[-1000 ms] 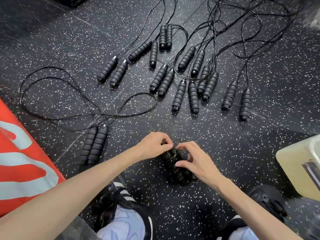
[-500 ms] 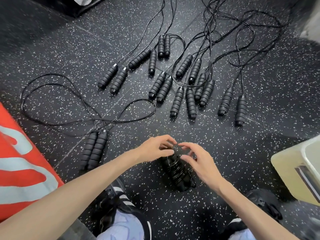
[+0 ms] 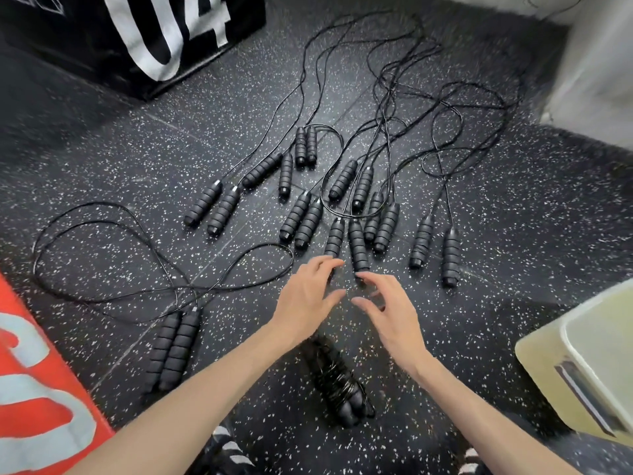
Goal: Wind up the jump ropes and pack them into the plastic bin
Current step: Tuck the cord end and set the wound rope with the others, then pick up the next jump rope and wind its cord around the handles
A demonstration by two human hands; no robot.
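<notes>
Reaching over the speckled floor point(image 3: 513, 214), the left hand point(image 3: 305, 299) and right hand point(image 3: 394, 313) are spreading loosely, holding nothing, above the wound rope bundle point(image 3: 337, 382); the plastic bin point(image 3: 589, 358) is sitting at the right edge.

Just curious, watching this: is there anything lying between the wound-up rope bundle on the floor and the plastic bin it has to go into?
Nothing visible. Only bare speckled floor lies between the wound bundle and the plastic bin at the right. The unwound ropes lie farther off.
</notes>
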